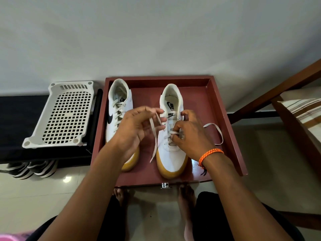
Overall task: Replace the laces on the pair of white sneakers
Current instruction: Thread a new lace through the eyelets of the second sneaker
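Left hand (pixel 134 129) pinches the lace (pixel 155 136) end; right hand (pixel 189 134) pinches lace at the right sneaker (pixel 171 153) eyelets. Both sneakers sit in a red tray (pixel 217 101), left sneaker (pixel 118 105) laced.

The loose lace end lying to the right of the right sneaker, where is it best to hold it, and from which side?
Judging by its pose, pinch the loose lace end near its tip, from above on the right: it lies flat on the tray floor, clear of the right sneaker.
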